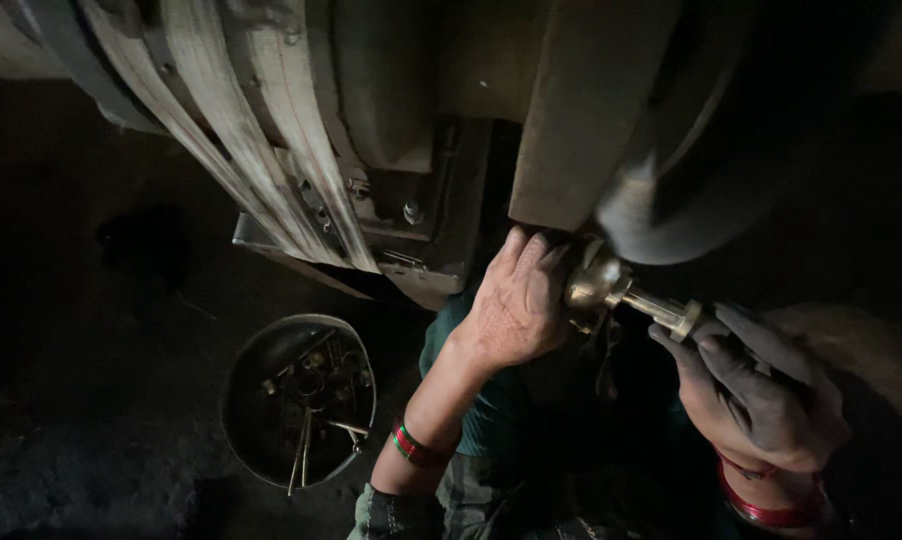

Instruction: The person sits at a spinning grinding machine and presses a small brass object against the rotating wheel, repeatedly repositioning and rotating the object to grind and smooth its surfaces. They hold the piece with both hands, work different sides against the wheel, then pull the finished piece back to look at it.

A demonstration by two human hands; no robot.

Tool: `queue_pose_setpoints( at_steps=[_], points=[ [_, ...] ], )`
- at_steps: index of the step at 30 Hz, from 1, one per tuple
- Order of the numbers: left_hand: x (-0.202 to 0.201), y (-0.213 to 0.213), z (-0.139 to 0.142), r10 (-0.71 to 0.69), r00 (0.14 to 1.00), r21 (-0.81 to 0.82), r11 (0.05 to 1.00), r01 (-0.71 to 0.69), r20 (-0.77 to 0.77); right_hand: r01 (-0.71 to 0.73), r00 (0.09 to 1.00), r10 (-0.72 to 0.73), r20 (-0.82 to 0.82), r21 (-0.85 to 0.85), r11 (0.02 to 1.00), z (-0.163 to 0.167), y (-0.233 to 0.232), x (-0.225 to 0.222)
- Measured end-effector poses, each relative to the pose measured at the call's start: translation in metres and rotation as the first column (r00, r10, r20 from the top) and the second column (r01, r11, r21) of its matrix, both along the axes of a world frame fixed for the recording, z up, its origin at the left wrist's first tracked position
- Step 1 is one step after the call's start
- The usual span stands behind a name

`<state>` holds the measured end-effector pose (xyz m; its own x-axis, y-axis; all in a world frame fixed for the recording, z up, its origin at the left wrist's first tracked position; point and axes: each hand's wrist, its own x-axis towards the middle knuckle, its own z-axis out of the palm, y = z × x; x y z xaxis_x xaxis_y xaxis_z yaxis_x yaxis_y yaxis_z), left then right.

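One brass fitting is pressed against the dark buffing wheel, its long axis running from upper left to lower right. The left hand cups the rounded head end, fingers curled closed around it. The right hand, dust-blackened, has its fingers closed on the stem end. Both hands touch it. One metal bowl of more parts sits on the floor to the left; their count is unclear.
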<state>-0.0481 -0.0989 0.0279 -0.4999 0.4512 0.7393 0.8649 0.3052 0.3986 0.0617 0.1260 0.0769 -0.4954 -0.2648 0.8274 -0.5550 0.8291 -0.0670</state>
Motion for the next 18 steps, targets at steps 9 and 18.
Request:
queue_pose_setpoints(
  at_steps=[9, 18],
  points=[
    [0.0, -0.002, 0.003, 0.035, 0.997, -0.127, 0.992, -0.027, 0.067, 0.077, 0.996, -0.076, 0.051, -0.027, 0.997, -0.011, 0.006, 0.008],
    [-0.012, 0.002, -0.002, 0.012, 0.941, -0.239, 0.968, 0.074, 0.339, 0.166, 0.982, -0.166, 0.09, 0.01, 0.986, -0.007, 0.004, -0.002]
  ],
)
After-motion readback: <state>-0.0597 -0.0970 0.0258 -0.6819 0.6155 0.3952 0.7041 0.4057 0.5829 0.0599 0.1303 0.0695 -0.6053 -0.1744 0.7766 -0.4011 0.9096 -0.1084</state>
